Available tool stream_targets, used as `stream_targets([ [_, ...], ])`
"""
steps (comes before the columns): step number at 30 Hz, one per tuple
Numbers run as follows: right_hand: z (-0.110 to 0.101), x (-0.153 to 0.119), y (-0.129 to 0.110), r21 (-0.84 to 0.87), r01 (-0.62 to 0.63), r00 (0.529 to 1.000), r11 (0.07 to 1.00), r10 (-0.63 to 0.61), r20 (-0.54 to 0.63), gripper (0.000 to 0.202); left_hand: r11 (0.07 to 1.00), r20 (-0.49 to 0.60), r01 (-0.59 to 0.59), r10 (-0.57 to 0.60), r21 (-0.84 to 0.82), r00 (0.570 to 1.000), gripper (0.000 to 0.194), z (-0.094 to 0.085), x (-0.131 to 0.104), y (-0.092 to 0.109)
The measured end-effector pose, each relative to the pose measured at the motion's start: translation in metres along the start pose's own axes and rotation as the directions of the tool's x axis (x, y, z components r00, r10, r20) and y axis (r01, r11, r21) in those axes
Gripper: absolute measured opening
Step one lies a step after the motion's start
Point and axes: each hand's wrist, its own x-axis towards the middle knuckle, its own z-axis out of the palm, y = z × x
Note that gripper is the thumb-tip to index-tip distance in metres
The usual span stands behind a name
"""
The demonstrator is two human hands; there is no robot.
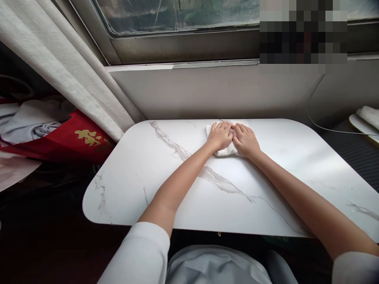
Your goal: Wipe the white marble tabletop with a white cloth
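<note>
Both palms press down on a folded white cloth (227, 150) near the far edge of a white marble-patterned table (183, 185). My left hand (220, 135) covers the cloth's left part, its fingers spread a little and pointing toward the window. My right hand (245, 140) lies right beside it, over the cloth's right part, with the fingers extended flat. The two hands nearly touch at the fingertips and thumbs. Parts of the cloth under the palms are hidden.
A window (183, 15) is behind the table, with a pale curtain (68, 67) at left. Beside it, a red bag (85, 138) holds pale fabric. A thin cable (331, 129) and a white item on a plate (370, 116) are at right.
</note>
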Motion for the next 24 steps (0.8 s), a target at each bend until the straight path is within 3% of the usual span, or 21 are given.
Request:
stream_targets([
  [5,0.008,0.029,0.020,0.051,0.072,0.997,0.996,-0.072,0.000,0.050,0.997,-0.065,0.079,-0.080,-0.014,0.995,0.045,0.008,0.025,-0.005],
  [10,0.012,0.039,0.030,0.045,0.093,0.993,0.995,-0.096,0.068,0.054,0.994,-0.079,0.110,-0.110,-0.006,0.991,0.046,0.009,0.031,-0.004],
  [16,0.008,0.030,0.025,-0.021,0.041,0.992,0.999,-0.038,0.123,0.054,0.991,-0.031,0.136,-0.136,0.014,0.990,0.047,0.007,0.025,0.001],
  [24,-0.003,0.004,0.015,-0.096,0.030,0.994,0.995,-0.020,0.108,0.054,0.996,-0.048,0.090,-0.088,0.027,0.995,0.044,0.006,0.004,0.013],
])
